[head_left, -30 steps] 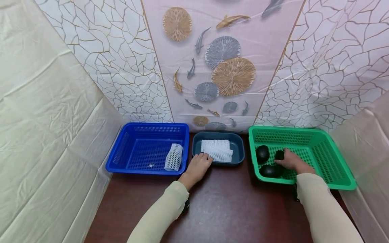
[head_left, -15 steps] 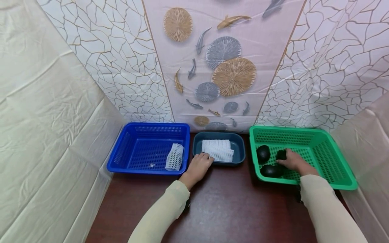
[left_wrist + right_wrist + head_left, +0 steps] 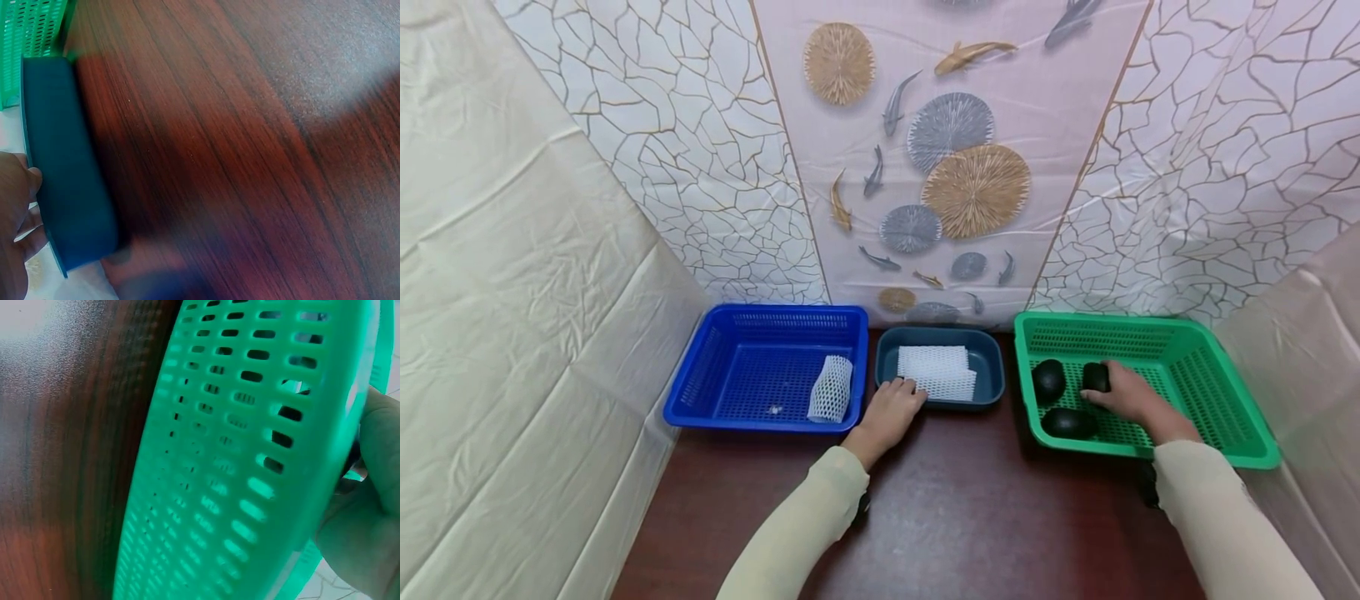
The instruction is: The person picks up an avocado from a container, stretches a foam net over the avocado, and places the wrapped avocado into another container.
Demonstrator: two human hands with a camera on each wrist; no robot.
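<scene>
Pale-sleeved arms (image 3: 797,529) over a brown table (image 3: 970,500).
Below centre, left hand (image 3: 889,414) grips the rim of a dark tray (image 3: 958,406); at lower right, right hand (image 3: 1126,395) holds a black oval (image 3: 1095,377) within a green basket (image 3: 1206,400), near two more ovals (image 3: 1070,422).

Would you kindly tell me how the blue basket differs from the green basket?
The blue basket stands on the left, the green basket on the right. The blue basket holds a white net; the green basket holds dark rounded objects. The right hand reaches into the green basket; no hand is in the blue basket. Both are slotted.
</scene>
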